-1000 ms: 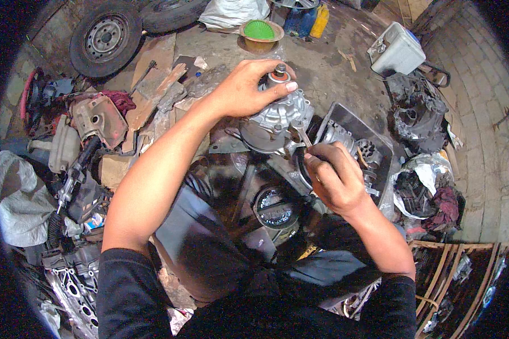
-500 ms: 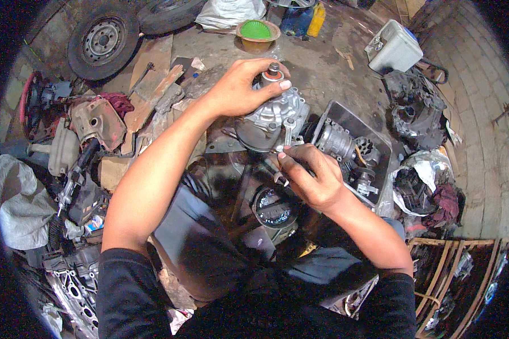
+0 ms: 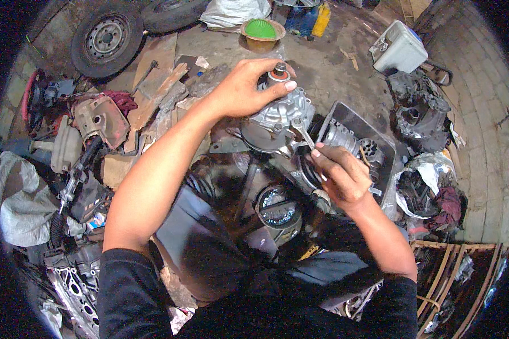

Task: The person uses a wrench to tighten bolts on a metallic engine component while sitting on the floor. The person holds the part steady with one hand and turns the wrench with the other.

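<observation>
My left hand (image 3: 249, 87) is wrapped round the upright neck of a silver-grey metal housing (image 3: 288, 108), with a shaft end and an orange-red ring (image 3: 278, 74) showing between thumb and fingers. In my right hand (image 3: 342, 174) is a combination wrench (image 3: 306, 135), pinched between thumb and fingers along its shank. The wrench's open end is at a bolt on the near right side of the housing; whether it is seated cannot be seen. A round dark disc-shaped part (image 3: 259, 137) sits at the housing's near left side.
Right of the housing, a grey bin (image 3: 387, 150) holds several metal parts. Below lies a round dark cap-like part (image 3: 278, 207). Wheels (image 3: 107, 38), a brown bowl with a green dish (image 3: 261, 44) and a white box (image 3: 400, 48) stand farther off. Engine parts (image 3: 76, 288) lie left.
My right hand has swung outward to the right, turning the wrench so its shank slants down to the right. My left hand keeps its hold on the housing. The view shifted slightly.
</observation>
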Motion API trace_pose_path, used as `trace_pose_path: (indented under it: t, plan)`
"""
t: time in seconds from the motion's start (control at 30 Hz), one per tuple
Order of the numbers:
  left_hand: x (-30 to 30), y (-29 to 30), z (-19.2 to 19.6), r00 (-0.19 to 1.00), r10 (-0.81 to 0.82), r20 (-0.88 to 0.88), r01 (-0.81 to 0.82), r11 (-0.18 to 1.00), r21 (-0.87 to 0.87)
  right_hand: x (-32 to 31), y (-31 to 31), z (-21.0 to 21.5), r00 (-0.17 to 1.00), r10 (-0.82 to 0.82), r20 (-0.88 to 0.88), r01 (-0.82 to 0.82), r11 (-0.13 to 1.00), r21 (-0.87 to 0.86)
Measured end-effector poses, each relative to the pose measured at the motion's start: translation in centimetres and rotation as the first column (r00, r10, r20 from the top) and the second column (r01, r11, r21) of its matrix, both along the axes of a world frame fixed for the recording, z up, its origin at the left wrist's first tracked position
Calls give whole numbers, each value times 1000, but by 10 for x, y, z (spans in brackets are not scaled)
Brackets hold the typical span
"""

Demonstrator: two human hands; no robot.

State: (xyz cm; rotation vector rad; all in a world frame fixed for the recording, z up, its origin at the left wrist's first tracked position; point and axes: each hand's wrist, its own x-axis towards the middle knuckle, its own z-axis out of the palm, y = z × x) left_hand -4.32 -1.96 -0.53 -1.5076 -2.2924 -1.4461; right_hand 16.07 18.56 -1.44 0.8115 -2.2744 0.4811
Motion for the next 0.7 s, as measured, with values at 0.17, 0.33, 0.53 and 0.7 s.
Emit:
trace_pose_path:
  t: [0.17,0.33,0.53,0.7]
  plan:
    - [0,3,0,1000,10,5,-10,1000,-7,-8,22,5,995,-91,-51,95,991,90]
    - [0,1,1,998,41,37,-40,998,-53,-39,42,2,986,-141,-89,158,963,219]
    - [2,4,0,998,28,52,-27,1000,-15,-76,42,9,974,-118,-196,188,901,392]
    - [1,4,-3,1000,22,-10,-20,993,118,-97,35,14,971,-52,-232,148,894,423]
